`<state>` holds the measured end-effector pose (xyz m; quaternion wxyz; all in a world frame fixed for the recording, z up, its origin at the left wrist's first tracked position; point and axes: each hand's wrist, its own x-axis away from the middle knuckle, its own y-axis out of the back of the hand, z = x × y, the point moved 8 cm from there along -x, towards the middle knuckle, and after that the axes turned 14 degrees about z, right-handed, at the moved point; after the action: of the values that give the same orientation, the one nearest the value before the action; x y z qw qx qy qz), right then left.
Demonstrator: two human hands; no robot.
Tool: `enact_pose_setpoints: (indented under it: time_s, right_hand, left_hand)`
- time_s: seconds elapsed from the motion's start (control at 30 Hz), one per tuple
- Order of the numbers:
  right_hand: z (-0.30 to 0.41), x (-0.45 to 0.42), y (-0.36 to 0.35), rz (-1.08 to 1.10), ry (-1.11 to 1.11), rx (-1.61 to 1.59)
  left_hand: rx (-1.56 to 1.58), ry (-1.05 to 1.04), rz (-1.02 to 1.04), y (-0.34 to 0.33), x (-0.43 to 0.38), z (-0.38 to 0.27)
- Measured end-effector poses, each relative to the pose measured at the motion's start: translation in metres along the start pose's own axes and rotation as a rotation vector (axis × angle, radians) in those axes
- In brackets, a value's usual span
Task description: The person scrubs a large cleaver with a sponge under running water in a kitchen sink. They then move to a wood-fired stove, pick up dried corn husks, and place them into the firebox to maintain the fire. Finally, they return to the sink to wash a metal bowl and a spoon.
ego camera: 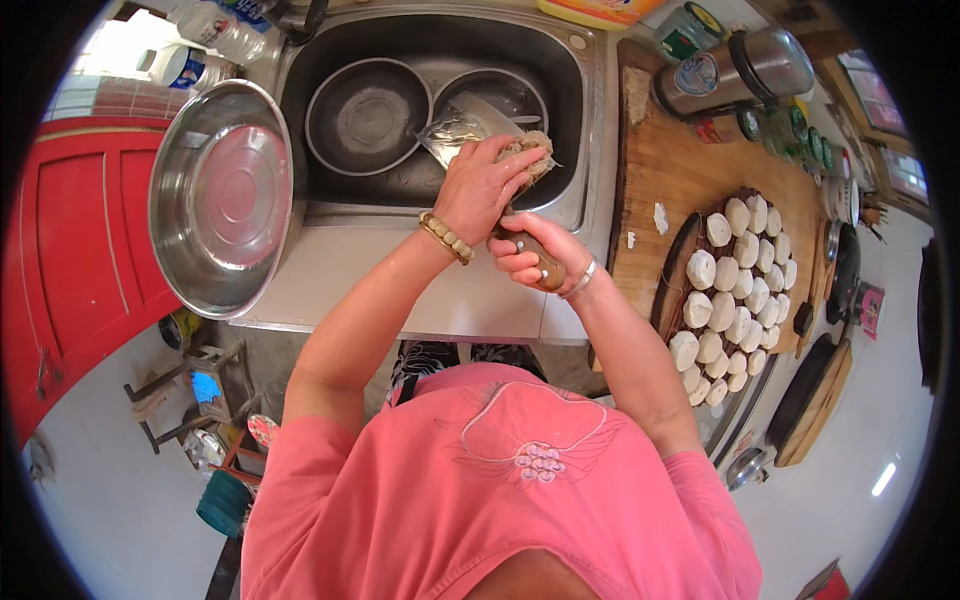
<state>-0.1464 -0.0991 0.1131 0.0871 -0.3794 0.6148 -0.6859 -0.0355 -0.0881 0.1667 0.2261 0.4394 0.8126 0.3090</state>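
Over the front right of the sink (pixel 480 34), my right hand (pixel 544 251) grips the brown riveted handle (pixel 551 271) of a cleaver. The wide metal blade (pixel 465 127) reaches up and left over the basin. My left hand (pixel 484 187) holds a fibrous tan scrubber (pixel 534 154) against the tool near its handle end; the exact contact is partly hidden by my fingers. A dark round metal pan (pixel 369 116) rests in the left of the basin, touching or close to a second round metal vessel (pixel 495 81) on the right, which the blade and my left hand partly cover.
Left of the sink a large steel basin (pixel 281 225) stands tilted. At the right, a wooden board (pixel 645 172) holds a steel thermos (pixel 720 75), glass jars (pixel 795 139) and a dark round tray (pixel 679 259) with several white dough pieces. A black faucet (pixel 296 19) is behind the sink.
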Motion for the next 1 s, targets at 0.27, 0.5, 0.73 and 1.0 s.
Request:
enact_pose_setpoints:
  time_s: [0.27, 0.5, 0.73, 1.0]
  right_hand:
    - [-0.017, 0.02, -0.013, -0.054, -0.104, 0.291]
    - [-0.022, 0.05, -0.003, -0.158, -0.056, 0.472]
    - [0.044, 0.082, 0.012, -0.826, 0.32, 1.412]
    - [0.047, 0.087, -0.035, -0.912, 0.647, 1.734]
  left_hand:
    - [-0.117, 0.173, -0.198, 0.004, -0.013, 0.074]
    - [0.907, 0.504, -0.304, -0.018, -0.01, 0.197]
    - [1.699, 0.619, -0.182, -0.021, 0.018, 0.124]
    - [1.618, 0.509, -0.098, -0.014, 0.013, 0.111]
